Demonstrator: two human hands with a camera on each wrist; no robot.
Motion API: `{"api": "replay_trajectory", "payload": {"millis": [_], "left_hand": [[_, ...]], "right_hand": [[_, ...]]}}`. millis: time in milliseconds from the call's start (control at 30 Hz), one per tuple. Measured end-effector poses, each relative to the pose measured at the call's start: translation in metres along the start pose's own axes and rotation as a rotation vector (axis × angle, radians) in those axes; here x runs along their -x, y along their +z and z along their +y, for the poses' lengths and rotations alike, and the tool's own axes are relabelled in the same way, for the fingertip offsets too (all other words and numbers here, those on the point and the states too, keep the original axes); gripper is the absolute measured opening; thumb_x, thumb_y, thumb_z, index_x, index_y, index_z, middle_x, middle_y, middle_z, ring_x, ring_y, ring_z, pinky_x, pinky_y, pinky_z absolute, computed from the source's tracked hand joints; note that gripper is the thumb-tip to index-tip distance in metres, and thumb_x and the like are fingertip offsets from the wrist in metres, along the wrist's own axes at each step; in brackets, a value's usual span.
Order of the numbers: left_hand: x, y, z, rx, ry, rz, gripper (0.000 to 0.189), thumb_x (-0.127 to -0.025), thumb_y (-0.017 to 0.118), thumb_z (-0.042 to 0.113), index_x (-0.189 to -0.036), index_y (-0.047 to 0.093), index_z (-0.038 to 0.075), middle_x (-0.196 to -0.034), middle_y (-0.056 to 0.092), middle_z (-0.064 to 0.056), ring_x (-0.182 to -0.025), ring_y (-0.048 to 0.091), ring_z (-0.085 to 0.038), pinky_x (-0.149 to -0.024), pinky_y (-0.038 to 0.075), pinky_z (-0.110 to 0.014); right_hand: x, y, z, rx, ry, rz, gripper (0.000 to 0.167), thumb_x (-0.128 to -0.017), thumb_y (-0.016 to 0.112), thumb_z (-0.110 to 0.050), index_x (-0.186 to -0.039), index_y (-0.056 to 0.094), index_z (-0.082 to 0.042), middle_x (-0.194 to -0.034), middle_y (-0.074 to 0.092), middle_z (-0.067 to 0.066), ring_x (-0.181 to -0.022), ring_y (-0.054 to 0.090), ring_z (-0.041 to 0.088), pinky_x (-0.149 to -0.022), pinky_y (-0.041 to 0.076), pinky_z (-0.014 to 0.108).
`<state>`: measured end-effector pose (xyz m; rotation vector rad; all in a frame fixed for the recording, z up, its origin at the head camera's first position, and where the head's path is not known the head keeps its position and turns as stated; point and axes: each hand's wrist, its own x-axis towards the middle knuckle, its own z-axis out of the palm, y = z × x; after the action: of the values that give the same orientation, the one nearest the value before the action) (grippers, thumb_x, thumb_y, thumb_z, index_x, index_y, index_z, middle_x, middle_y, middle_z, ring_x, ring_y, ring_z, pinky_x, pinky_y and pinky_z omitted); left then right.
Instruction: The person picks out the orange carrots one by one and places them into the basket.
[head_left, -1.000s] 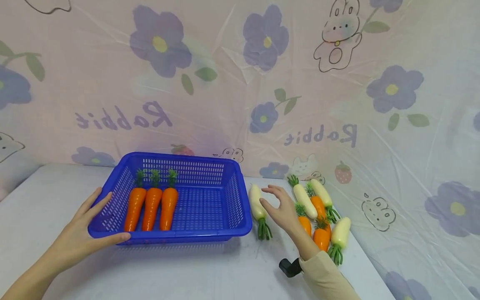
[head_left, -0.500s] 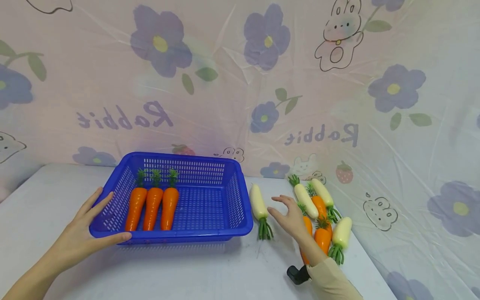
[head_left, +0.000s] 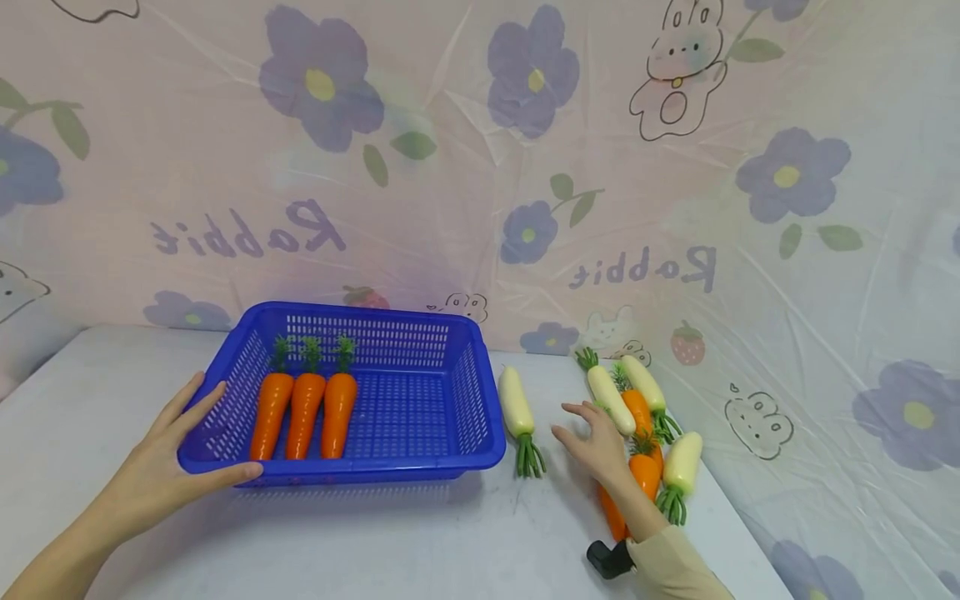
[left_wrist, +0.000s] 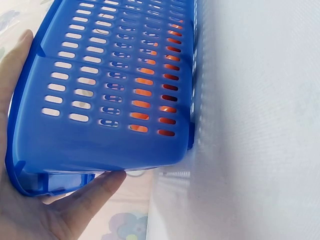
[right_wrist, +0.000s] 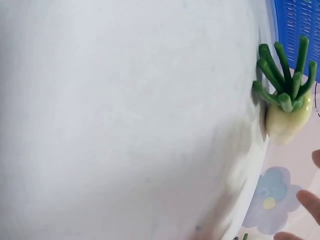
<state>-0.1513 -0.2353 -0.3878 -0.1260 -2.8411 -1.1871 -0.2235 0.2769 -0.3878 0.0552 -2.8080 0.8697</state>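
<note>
Blue plastic basket stands on the white table, toward nine o'clock in the head view, with three orange carrots lying side by side against its own nine o'clock half, feathery green tops pointing to twelve. At the basket's eight o'clock corner rests the left hand — its fingers fairly straight and spread at the side, its thumb stretched along the near rim, the corner sitting in the wide gap between them. Just beside the basket's three o'clock wall lies a lone white radish, green stems toward five o'clock. Near that radish, at its four o'clock, the right hand has its fingers gently bent and its thumb well apart from them, with nothing in its hold; the right wrist view catches only fingertips, apart from the radish. Beyond it toward three o'clock is a loose group of more carrots and three further white radishes, some partly hidden by the hand and forearm — whether either touches them cannot be told. A black device shows at the right wrist, by a cream sleeve. At twelve hangs a pale backdrop printed with purple flowers and rabbits.
</note>
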Motion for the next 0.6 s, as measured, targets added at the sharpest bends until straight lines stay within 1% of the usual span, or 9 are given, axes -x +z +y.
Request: {"api": "replay_trajectory", "payload": {"millis": [100, 300, 400, 500, 600], "left_hand": [[0.0, 0.0, 0.0, -0.001, -0.002, -0.002, 0.105, -0.081, 0.073, 0.043, -0.156, 0.004, 0.018, -0.16, -0.02, -0.012, -0.136, -0.003, -0.062, -0.082, 0.02, -0.086], [0.0, 0.001, -0.001, -0.004, -0.005, -0.001, 0.106, -0.081, 0.073, 0.044, -0.156, 0.003, 0.018, -0.159, -0.02, -0.012, -0.136, -0.003, -0.062, -0.082, 0.02, -0.086], [0.0, 0.001, -0.001, -0.001, -0.002, 0.0, 0.106, -0.081, 0.074, 0.044, -0.156, 0.004, 0.019, -0.159, -0.02, -0.012, -0.136, -0.003, -0.062, -0.082, 0.02, -0.086], [0.0, 0.0, 0.0, -0.003, -0.005, -0.002, 0.106, -0.081, 0.073, 0.044, -0.156, 0.003, 0.019, -0.159, -0.02, -0.012, -0.136, -0.003, -0.062, -0.082, 0.02, -0.086], [-0.001, 0.0, 0.0, -0.009, -0.009, -0.002, 0.106, -0.081, 0.073, 0.045, -0.156, 0.003, 0.018, -0.159, -0.021, -0.012, -0.135, -0.003, -0.063, -0.082, 0.02, -0.086]], "right_hand": [[0.001, -0.001, 0.004, 0.039, 0.005, 0.022, 0.043, -0.086, 0.068, -0.022, -0.123, 0.063, -0.001, -0.14, 0.044, 0.032, -0.132, 0.038, 0.047, -0.103, 0.03, 0.071], [0.004, -0.005, 0.01, 0.054, 0.026, 0.018, 0.045, -0.087, 0.067, -0.019, -0.126, 0.06, 0.002, -0.139, 0.041, 0.035, -0.129, 0.038, 0.051, -0.103, 0.034, 0.068], [0.007, -0.01, 0.011, 0.064, 0.051, -0.013, 0.046, -0.086, 0.065, -0.015, -0.127, 0.057, 0.004, -0.14, 0.036, 0.039, -0.13, 0.035, 0.055, -0.104, 0.033, 0.067], [0.009, -0.014, 0.013, 0.076, 0.051, -0.053, 0.047, -0.084, 0.065, -0.011, -0.127, 0.057, 0.006, -0.138, 0.038, 0.041, -0.128, 0.036, 0.056, -0.103, 0.034, 0.068], [0.011, -0.016, 0.015, 0.096, 0.057, -0.106, 0.05, -0.082, 0.064, -0.009, -0.13, 0.056, 0.004, -0.138, 0.039, 0.04, -0.127, 0.037, 0.056, -0.102, 0.035, 0.068]]}}
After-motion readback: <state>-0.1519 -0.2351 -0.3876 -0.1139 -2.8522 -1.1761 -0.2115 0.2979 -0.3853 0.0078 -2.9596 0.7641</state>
